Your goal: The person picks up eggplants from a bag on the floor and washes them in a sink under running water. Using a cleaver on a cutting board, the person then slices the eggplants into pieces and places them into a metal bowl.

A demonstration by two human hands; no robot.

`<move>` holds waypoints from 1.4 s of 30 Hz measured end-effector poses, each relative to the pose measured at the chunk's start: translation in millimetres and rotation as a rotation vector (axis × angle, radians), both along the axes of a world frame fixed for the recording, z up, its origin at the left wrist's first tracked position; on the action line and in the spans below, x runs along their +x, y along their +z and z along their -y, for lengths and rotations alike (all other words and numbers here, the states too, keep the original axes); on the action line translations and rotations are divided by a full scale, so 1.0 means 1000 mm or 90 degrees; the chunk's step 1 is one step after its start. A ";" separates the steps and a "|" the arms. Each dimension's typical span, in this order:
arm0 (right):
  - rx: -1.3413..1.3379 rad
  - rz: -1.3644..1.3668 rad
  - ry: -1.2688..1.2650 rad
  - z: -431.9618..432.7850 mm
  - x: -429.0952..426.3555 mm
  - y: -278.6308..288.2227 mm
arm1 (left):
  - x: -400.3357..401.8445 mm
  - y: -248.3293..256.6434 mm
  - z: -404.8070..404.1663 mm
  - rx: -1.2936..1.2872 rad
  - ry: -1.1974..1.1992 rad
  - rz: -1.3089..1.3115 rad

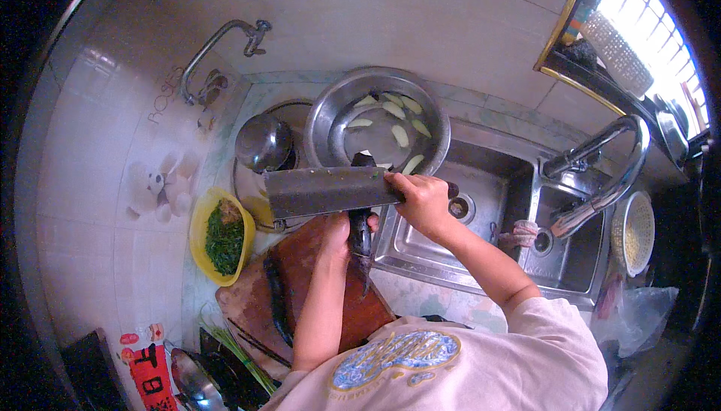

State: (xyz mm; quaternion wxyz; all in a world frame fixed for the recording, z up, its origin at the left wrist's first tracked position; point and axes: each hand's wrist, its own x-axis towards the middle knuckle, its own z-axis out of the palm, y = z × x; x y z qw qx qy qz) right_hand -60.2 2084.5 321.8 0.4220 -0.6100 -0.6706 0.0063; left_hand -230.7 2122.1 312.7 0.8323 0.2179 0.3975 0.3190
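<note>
My right hand (422, 199) grips the handle of a broad cleaver (326, 188), its blade lying crosswise over a dark eggplant (359, 233). The eggplant is in my left hand (337, 233), one end pointing toward a steel basin (322, 123); the blade hides its middle and part of that hand. I cannot tell whether the blade touches it. Several pale cut pieces (400, 136) are in the basin, apparently in water. Below my hands is a brown wooden cutting board (360, 315), on which a second long dark eggplant (277, 295) lies left of my forearm.
A yellow bowl (196, 242) of chopped greens stands at the left, near a steel pot (262, 141). Right of the basin is a double sink (490, 171) with an arched faucet (636, 146). A white colander (619, 236) sits at far right; scallions (239, 354) lie lower left.
</note>
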 end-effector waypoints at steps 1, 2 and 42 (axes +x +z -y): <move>-0.009 -0.004 -0.003 -0.004 0.002 -0.007 | 0.000 0.005 0.002 0.027 -0.004 0.025; -0.023 -0.004 -0.009 -0.007 0.006 -0.017 | 0.001 0.007 0.004 0.050 -0.012 0.054; -0.228 0.156 -0.018 -0.017 -0.005 0.004 | 0.018 0.047 -0.002 0.631 -0.224 -1.066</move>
